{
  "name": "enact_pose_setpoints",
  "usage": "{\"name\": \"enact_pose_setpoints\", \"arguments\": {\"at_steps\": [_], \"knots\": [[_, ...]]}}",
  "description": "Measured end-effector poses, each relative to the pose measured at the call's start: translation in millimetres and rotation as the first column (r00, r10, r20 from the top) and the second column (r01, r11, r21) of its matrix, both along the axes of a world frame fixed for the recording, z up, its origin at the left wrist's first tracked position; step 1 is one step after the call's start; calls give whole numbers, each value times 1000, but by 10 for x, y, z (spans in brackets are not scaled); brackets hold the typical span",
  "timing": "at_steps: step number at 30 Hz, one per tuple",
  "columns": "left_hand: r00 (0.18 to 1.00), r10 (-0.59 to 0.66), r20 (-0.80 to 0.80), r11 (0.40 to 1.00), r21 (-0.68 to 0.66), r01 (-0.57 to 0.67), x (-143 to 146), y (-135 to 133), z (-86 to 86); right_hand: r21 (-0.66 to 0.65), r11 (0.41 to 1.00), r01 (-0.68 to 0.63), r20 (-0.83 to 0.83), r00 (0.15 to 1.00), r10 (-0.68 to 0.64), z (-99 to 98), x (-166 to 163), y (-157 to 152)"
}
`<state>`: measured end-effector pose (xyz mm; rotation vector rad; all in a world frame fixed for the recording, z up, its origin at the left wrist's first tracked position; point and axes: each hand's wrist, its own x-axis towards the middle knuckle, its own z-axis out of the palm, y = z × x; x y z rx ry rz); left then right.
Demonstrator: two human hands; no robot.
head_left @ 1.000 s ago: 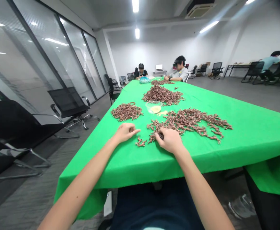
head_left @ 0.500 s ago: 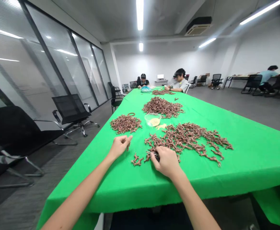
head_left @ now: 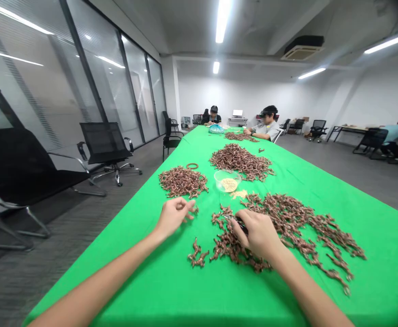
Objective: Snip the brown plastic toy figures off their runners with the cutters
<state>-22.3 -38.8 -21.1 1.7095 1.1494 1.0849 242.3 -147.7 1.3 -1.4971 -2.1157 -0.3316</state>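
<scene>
My left hand (head_left: 173,215) hovers over the green tablecloth (head_left: 321,181), fingers pinched round a small brown piece, just short of the left pile of brown pieces (head_left: 182,180). My right hand (head_left: 258,232) is closed round a small dark tool whose tip pokes out toward the left; it rests on the near edge of the big sprawling pile of brown pieces (head_left: 287,227). A tiny cluster of brown pieces (head_left: 197,255) lies alone between my forearms. A clear bowl of pale grains (head_left: 227,180) stands behind my hands, with spilled grains beside it.
A third brown pile (head_left: 241,160) lies farther along the table, with a brown ring (head_left: 192,165) near it. Two people sit at the far end, another at a desk far right. Black office chairs (head_left: 106,145) line the glass wall on the left.
The view has moved closer over the table. My left hand has picked up a small brown piece and carried it toward the left pile; my right hand stays on the near pile with its tool.
</scene>
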Motion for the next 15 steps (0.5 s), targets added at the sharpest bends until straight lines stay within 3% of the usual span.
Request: {"name": "enact_pose_setpoints", "arguments": {"at_steps": [7, 15], "knots": [[990, -127, 58, 990, -52, 130, 123, 74, -48, 42, 992, -115, 148, 983, 108, 3, 3, 494], [984, -172, 54, 984, -46, 174, 247, -168, -49, 0, 968, -251, -111, 962, 250, -203, -29, 439]]}}
